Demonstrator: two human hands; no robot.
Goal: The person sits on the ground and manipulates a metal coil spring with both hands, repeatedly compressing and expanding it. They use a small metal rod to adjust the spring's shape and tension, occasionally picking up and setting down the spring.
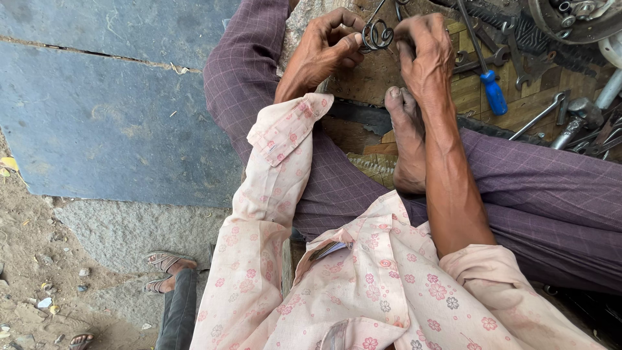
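Steel spring: a coiled wire spring (377, 34) with a straight leg sticking up, held between my two hands above the wooden board (369, 78).
Left hand: my left hand (327, 48) is closed on the spring, thumb and curled fingers pinching the coil from its left side.
Right hand: my right hand (424, 55) is bent over at the knuckles, fingertips pressed against the right side of the coil (whether they truly grip it or only push, I cannot tell).
Foot: my bare foot (407, 139) rests on the board just below the hands, toes pointing up toward the spring.
Legs: purple checked trousers (551, 188), one knee spread to each side of the board.
Shirt: my pale pink flowered shirt (337, 285), the left cuff (288, 129) unbuttoned and flapping open, something tucked in the chest pocket.
Screwdriver: a screwdriver with a blue handle (494, 91) lies just right of my right hand.
Wrenches: several grey wrenches (512, 55) lie past the screwdriver, more (541, 116) nearer my right knee.
Metal parts: a round metal hub (573, 19) sits at the top right corner.
Ground: a dark blue slab (110, 110) to my left, then dirt.
Other feet: someone's sandalled feet (165, 269) stand at the slab's lower edge, well apart from me.
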